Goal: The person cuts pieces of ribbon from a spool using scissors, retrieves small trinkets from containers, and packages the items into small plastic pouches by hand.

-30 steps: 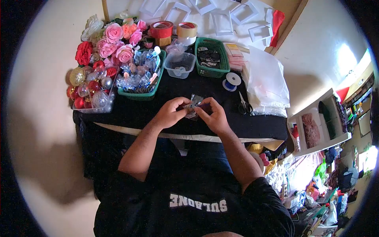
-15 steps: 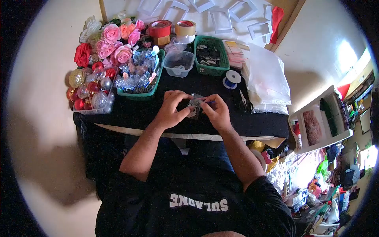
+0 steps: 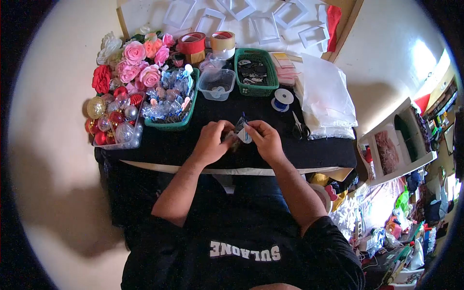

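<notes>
My left hand (image 3: 211, 140) and my right hand (image 3: 267, 139) meet over the black cloth near the table's front edge. Pinched between their fingertips is a small clear plastic packet (image 3: 244, 134) with a white printed piece on it and a dark blue tip on top; the fingers cover part of it. To the right lie a pair of scissors (image 3: 300, 127) and a white spool (image 3: 283, 98) wound with blue ribbon. Beyond the left hand stands a green basket (image 3: 166, 127) full of small clear-wrapped pieces (image 3: 169, 94) with blue ties.
Behind are a clear tub (image 3: 216, 93), a green basket (image 3: 256, 91) of dark flat pieces and tape rolls (image 3: 192, 44). Artificial roses (image 3: 134, 52) and a box of baubles (image 3: 116, 118) stand left. Plastic bags (image 3: 326, 92) lie right; white frames (image 3: 265, 30) lie at the back.
The packet has been turned between my fingers, and its white printed side and dark blue tip now show. Both hands stay close together. The whole view has shifted slightly.
</notes>
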`<state>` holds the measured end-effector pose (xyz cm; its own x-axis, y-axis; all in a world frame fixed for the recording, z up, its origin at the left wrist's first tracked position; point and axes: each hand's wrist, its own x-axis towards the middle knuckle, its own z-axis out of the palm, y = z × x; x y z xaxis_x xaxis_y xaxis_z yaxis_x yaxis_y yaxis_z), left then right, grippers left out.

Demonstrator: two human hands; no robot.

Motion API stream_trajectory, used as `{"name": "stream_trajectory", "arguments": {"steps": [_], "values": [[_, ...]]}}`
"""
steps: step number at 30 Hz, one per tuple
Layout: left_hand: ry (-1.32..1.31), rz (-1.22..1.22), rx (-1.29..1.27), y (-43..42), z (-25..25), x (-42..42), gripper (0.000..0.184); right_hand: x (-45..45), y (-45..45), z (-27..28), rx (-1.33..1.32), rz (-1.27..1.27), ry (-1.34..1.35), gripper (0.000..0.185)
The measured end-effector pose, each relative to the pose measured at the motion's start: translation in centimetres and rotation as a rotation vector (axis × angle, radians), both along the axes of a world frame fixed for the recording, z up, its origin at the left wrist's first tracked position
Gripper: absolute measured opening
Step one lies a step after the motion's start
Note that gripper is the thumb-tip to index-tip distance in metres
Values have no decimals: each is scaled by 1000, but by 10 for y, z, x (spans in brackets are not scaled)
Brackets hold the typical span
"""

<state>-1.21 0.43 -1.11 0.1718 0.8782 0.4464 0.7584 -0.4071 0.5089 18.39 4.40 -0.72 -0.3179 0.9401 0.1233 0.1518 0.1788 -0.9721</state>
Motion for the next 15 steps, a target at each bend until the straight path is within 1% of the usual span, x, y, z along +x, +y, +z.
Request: {"name": "stream_trajectory", "arguments": {"steps": [1,2,3,5,6,8,10,12,15], "values": [[-276,-9,-128,2,-2,0,32,1,-1,2,3,-2,6,24],[-552,-17,-256,4,-3,1,31,2,-3,4,-22,50,57,23],[-546,-19,-253,6,-3,2,31,3,-4,6,-48,101,108,21],[-876,34,-316,9,-5,7,28,3,-3,4,-59,114,133,21],[-874,34,-315,9,-3,11,28,3,-3,3,-71,131,151,21],[-1056,-6,-346,8,1,19,27,4,-1,1,-85,130,142,21],[-1108,-2,-371,8,1,22,26,5,-1,1,-96,127,132,21],[-1155,-1,-400,9,3,23,26,4,-1,1,-46,160,190,21],[-1243,-63,-395,7,4,19,25,4,0,-3,-69,181,199,21]]}}
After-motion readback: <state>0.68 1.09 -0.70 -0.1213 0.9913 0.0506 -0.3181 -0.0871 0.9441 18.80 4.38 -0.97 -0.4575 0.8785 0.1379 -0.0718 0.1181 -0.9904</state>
